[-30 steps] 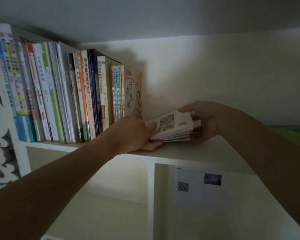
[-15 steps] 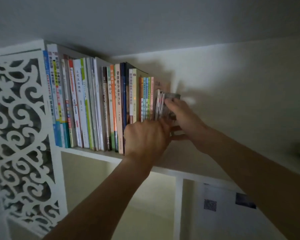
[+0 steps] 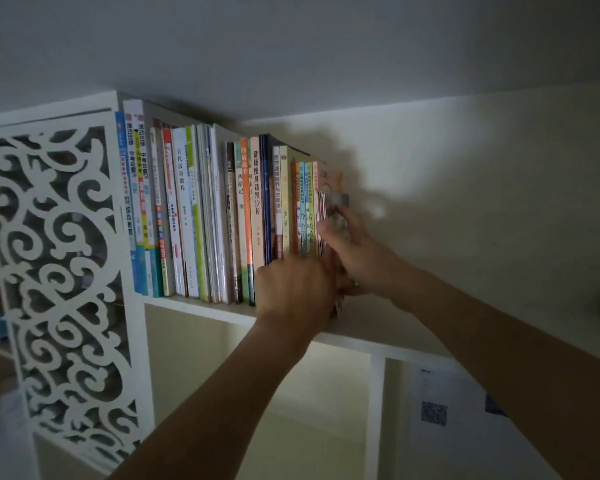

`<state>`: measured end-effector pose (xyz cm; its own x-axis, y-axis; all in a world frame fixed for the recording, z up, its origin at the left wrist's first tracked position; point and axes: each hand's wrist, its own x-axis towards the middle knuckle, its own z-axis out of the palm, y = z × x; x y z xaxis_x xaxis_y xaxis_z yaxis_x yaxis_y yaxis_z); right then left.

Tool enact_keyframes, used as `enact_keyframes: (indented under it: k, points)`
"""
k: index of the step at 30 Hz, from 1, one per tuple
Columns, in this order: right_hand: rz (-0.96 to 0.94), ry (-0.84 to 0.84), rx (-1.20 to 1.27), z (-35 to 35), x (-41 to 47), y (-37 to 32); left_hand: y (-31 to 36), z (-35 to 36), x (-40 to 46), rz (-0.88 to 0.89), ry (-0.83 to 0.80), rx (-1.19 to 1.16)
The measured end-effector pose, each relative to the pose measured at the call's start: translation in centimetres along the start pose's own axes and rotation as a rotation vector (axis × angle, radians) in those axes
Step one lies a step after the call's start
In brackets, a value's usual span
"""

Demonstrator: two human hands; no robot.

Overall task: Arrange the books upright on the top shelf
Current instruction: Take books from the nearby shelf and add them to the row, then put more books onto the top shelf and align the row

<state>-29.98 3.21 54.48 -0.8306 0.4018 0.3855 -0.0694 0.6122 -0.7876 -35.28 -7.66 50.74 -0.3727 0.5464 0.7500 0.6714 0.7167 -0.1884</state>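
Both hands hold a thin bundle of booklets [image 3: 323,216] upright at the right end of the row of books [image 3: 222,216] on the top shelf [image 3: 201,306]. The right hand [image 3: 352,251] curls round its far side, blurred; the left hand [image 3: 291,292] hides its lower part, fingers curled against it.

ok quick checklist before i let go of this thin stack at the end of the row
1. Thin stack upright against the row of books: ok.
2. Right hand steadying the stack's outer side: ok.
3. Left hand at the stack's lower front edge: ok, though its grip is hidden.
4. Stack's bottom edge seated flat on the top shelf: cannot tell, the hands cover it.
5. Support on the stack's right once released: not ok, no bookend or book there, so it may tip.
6. Shelf room to the right: ok.
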Motion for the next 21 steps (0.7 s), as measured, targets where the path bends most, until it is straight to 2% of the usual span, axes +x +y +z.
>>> enact_keyframes:
  k: [6,10,16,21]
  points:
    - [0.021,0.083,-0.062,0.0,-1.0,0.6,-1.7,1.4,-2.0,-0.03,0.042,-0.048]
    - [0.046,0.107,-0.114,-0.2,-2.9,1.2,-2.6,2.4,-3.9,-0.069,0.094,-0.199]
    - [-0.01,0.168,-0.278,0.9,-7.2,1.9,-3.8,3.9,-7.8,0.05,0.245,-0.432]
    - [-0.131,0.271,-0.364,1.7,-7.9,1.7,-4.8,4.4,-9.2,0.125,0.245,-0.516]
